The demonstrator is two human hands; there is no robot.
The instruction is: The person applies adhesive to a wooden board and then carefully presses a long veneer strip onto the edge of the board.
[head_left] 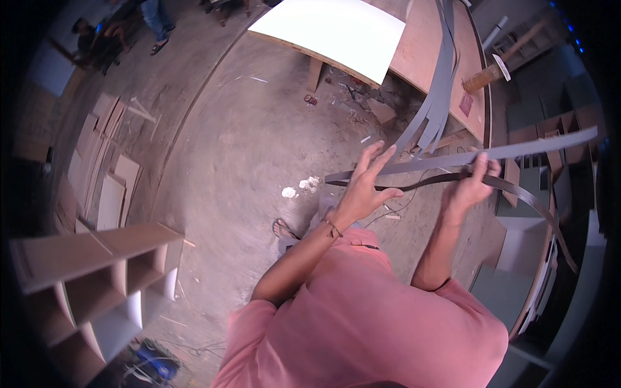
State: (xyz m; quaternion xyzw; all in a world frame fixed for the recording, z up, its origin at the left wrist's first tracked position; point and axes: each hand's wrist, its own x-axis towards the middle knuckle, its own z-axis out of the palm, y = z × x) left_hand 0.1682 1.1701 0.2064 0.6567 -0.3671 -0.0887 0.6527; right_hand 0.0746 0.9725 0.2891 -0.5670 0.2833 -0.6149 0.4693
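A long grey edging strip [533,147] and a dark, bent strip [525,195] stretch across in front of me. My right hand [475,184] is closed around both, its thumb over the grey one. Both strips run left to my left hand [365,187], which is open, with fingers stretched out and the thumb apart. The left ends of the strips meet just beyond that hand; whether its palm touches them I cannot tell. Behind the strips, a bundle of grey strips [438,97] hangs down off the wooden bench.
A wooden bench [419,55] and a white-topped table [330,29] stand ahead; a hammer [501,67] is at the right. Shelving [97,249] stands at lower left, boards [110,197] above it. White clumps [289,192] and scraps lie on the floor. Other people are at far left.
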